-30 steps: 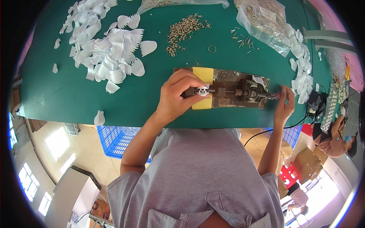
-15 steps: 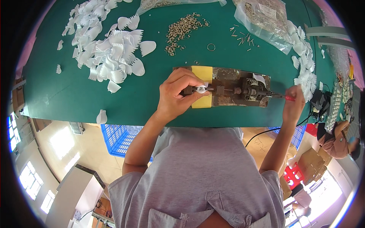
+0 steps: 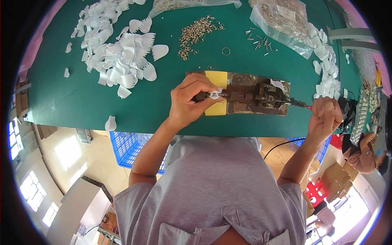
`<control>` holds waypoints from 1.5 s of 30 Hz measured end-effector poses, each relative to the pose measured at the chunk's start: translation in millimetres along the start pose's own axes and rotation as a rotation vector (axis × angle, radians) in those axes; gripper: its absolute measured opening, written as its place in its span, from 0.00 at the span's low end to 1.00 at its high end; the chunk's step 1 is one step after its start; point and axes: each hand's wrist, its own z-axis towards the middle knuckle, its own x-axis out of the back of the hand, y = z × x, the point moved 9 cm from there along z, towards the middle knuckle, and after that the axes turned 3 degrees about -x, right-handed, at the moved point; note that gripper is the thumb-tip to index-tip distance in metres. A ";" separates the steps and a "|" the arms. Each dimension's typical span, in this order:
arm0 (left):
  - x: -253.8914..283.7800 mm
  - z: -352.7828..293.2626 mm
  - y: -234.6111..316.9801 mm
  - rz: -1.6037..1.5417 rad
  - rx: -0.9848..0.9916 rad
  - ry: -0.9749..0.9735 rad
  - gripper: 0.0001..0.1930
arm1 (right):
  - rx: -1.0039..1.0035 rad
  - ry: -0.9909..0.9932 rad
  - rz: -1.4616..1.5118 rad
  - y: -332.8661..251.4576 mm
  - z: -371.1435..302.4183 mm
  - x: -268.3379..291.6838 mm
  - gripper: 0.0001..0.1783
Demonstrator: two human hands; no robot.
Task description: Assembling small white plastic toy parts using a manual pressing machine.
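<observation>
Left hand pinches a small white plastic part at mid-frame, on the left end of the metal lever fixture I watch remotely. At center right, the right hand curls around its red-tipped lever. Toothed white pieces lie heaped upper left.

clips behind fixture, bag to right

Clip — white; lever grip — red; tabletop green.

Blue basket, red stool (beside brown cartons)
</observation>
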 end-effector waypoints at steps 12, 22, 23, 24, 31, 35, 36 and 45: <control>1.0 -5.2 -0.7 0.016 0.004 -0.004 0.15 | 0.163 -0.070 -0.365 -22.6 -8.0 -66.7 0.20; -5.6 3.7 3.7 0.022 -0.031 -0.042 0.16 | -0.057 0.125 0.364 7.5 6.5 5.1 0.27; -4.6 4.1 1.7 0.003 -0.012 -0.020 0.15 | -0.048 0.186 0.416 10.4 6.5 3.4 0.25; -2.8 3.2 -1.5 -0.016 0.005 0.001 0.14 | 0.220 0.086 -0.156 -21.7 1.1 -44.7 0.23; -0.9 1.5 8.9 -0.009 -0.051 -0.019 0.14 | -0.039 0.230 0.389 23.5 3.8 24.8 0.26; 35.1 2.4 40.6 -0.430 -0.089 0.179 0.16 | -0.377 0.387 0.598 96.7 -10.7 66.7 0.25; 51.1 -1.7 54.1 -0.437 -0.088 0.160 0.16 | -0.429 0.378 0.678 111.7 -13.7 68.2 0.25; 236.9 -151.1 45.2 0.653 0.537 0.351 0.23 | -0.448 0.289 0.625 123.9 -7.9 87.3 0.21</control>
